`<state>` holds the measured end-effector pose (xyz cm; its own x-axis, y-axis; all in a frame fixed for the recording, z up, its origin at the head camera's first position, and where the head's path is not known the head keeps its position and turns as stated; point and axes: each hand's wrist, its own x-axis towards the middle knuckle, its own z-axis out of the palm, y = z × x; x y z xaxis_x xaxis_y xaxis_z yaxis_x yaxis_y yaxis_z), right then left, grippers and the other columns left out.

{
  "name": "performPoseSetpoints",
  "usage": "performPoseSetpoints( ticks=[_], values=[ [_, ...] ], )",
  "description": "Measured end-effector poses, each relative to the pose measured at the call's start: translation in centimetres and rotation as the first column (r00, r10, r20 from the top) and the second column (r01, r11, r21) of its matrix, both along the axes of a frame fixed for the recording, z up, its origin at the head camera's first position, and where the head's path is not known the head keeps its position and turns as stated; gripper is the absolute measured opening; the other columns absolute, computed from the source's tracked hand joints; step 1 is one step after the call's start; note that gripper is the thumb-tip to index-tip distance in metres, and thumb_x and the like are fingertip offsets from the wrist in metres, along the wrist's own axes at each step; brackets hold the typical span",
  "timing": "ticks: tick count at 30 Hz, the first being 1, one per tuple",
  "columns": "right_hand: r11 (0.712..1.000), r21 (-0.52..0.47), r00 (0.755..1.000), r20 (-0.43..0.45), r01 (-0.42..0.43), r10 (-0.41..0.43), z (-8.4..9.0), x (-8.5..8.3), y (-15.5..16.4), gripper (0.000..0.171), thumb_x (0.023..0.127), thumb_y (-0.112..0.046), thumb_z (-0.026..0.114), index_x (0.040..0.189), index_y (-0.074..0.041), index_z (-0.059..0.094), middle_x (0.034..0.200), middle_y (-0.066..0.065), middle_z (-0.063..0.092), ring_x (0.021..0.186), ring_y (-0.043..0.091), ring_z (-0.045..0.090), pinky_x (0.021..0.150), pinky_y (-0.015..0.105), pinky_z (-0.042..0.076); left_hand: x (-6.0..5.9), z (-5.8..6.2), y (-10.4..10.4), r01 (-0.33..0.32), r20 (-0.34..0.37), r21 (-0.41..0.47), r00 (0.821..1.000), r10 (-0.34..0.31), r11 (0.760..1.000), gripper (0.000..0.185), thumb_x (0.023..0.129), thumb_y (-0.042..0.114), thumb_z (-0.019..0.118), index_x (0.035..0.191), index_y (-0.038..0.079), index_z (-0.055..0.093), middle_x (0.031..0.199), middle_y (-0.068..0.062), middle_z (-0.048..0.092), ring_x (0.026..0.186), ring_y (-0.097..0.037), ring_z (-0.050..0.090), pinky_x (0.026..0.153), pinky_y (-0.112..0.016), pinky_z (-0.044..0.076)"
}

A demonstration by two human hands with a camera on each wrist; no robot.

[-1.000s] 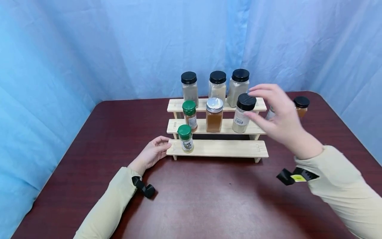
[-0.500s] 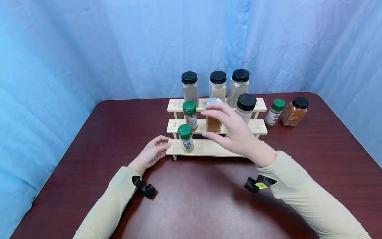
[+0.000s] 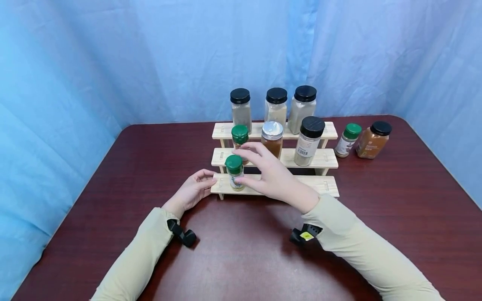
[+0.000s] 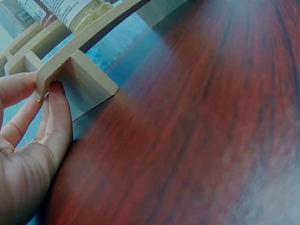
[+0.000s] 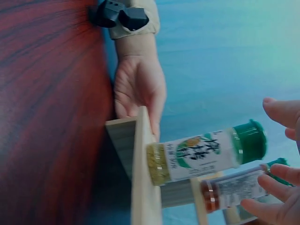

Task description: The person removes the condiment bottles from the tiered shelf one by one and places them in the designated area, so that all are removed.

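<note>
A three-step wooden rack [image 3: 301, 183] stands on a dark red table. A small green-capped jar [image 3: 234, 171] with yellowish-green spice stands at the left of the lowest step; the same jar [image 5: 201, 154] shows in the right wrist view. My right hand [image 3: 248, 165] is spread beside this jar, thumb low and fingers above, not closed on it; in the wrist view the right hand [image 5: 281, 140] sits by the cap. My left hand [image 3: 205, 182] pinches the left end of the lowest step, thumb on top; up close, the left hand [image 4: 44, 93] is at that end.
The middle step holds another green-capped jar [image 3: 239, 136], a silver-lidded jar [image 3: 272, 140] and a black-lidded jar [image 3: 308, 142]. Three black-lidded jars [image 3: 276, 108] stand on top. Two more jars [image 3: 372, 140] stand on the table at the right. Blue cloth hangs behind.
My right hand has swept left and down, from the black-lidded jar on the middle step to the green-capped jar on the lowest step. The left hand has stayed at the rack's end.
</note>
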<state>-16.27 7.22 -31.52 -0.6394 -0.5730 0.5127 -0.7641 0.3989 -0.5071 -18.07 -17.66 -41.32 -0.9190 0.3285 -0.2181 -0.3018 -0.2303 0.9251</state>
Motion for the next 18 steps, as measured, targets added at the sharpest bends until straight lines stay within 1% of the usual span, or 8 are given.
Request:
performPoseSetpoints(
  ticks=[3,7,10,14,18],
  values=[
    [1.0,-0.001,0.999,0.038,0.011,-0.011,-0.6,-0.1,-0.4,0.055,0.079,-0.019,0.077,0.129,-0.008,0.056,0.128,0.013,0.049,0.113,0.023,0.052,0.096,0.039,0.046,0.0,0.1,0.0,-0.005,0.001,0.006,1.0,0.005,1.0,0.025,0.095,-0.007,0.043,0.1,0.015,0.054,0.089,0.002,0.065,0.081,-0.008,0.065,0.073,-0.021,0.054],
    [1.0,-0.004,0.998,0.061,0.026,-0.026,-1.5,-0.1,-0.7,0.053,0.079,-0.019,0.078,0.127,-0.008,0.057,0.126,0.012,0.052,0.115,0.023,0.052,0.097,0.039,0.046,0.1,0.1,-0.1,-0.007,0.009,0.01,1.0,0.007,1.0,0.026,0.095,-0.007,0.042,0.099,0.016,0.054,0.089,0.002,0.065,0.081,-0.008,0.065,0.072,-0.021,0.054],
    [1.0,-0.01,0.997,0.068,0.023,-0.022,-2.2,-0.1,-0.9,0.054,0.078,-0.018,0.078,0.127,-0.008,0.057,0.125,0.013,0.053,0.115,0.024,0.051,0.098,0.04,0.045,0.1,0.1,0.0,-0.009,0.011,0.005,1.0,0.009,1.0,0.025,0.095,-0.007,0.043,0.1,0.015,0.054,0.09,0.002,0.064,0.081,-0.007,0.064,0.072,-0.021,0.054],
    [1.0,-0.012,0.993,0.114,0.013,-0.011,-3.3,-0.3,-1.1,0.06,0.079,-0.015,0.077,0.131,-0.007,0.049,0.124,0.013,0.054,0.115,0.024,0.052,0.099,0.04,0.045,0.1,0.2,0.1,-0.016,0.009,0.002,1.0,0.016,1.0,0.023,0.095,-0.006,0.044,0.102,0.014,0.052,0.09,0.002,0.064,0.081,-0.007,0.064,0.072,-0.021,0.054],
    [0.999,-0.028,0.988,0.157,0.022,-0.017,-4.5,-0.3,-1.4,0.066,0.08,-0.012,0.076,0.136,-0.009,0.04,0.125,0.016,0.054,0.113,0.027,0.055,0.095,0.041,0.048,0.2,0.3,0.2,-0.016,0.014,0.009,1.0,0.016,1.0,0.022,0.095,-0.006,0.044,0.102,0.013,0.052,0.09,0.002,0.064,0.081,-0.007,0.065,0.072,-0.021,0.054]
  ],
)
